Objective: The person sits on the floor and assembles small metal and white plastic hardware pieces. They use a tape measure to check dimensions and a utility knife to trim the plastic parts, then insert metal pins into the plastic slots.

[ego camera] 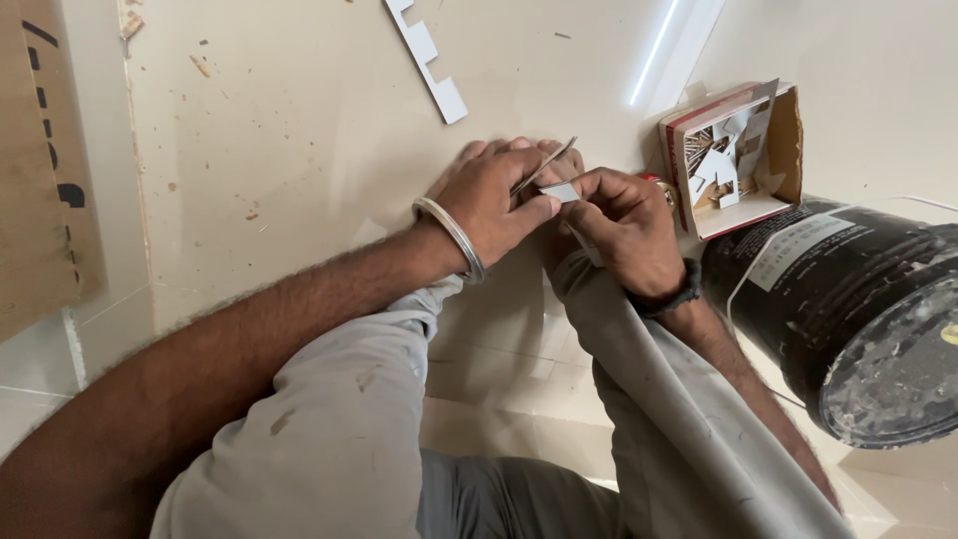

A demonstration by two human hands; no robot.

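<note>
Two hands: we see both meeting over the pale floor, just past the person's knees.
Left hand (494, 200): closed around a thin grey metal blade (544, 165), which sticks out beyond the fingers toward the right hand; a silver bangle (451, 238) circles its wrist.
Right hand (624, 225): fingers pinched narrow on a small white piece (561, 191), held against the blade; a dark band (671, 296) sits on its wrist.
Small white piece: between the two hands, touching the thumb of the left one.
Cardboard box (783, 140): just to the right of the right hand, open, with white offcuts (720, 165) inside.
Black bucket (858, 309): to the right of the right wrist, lying on its side, touching the box, its lid face flecked with white.
White notched strip (427, 55): on the floor beyond the left hand, well apart from it.
Brown cardboard sheet (40, 160): far to the left of the left arm.
Grey trousers (329, 429): under both forearms.
</note>
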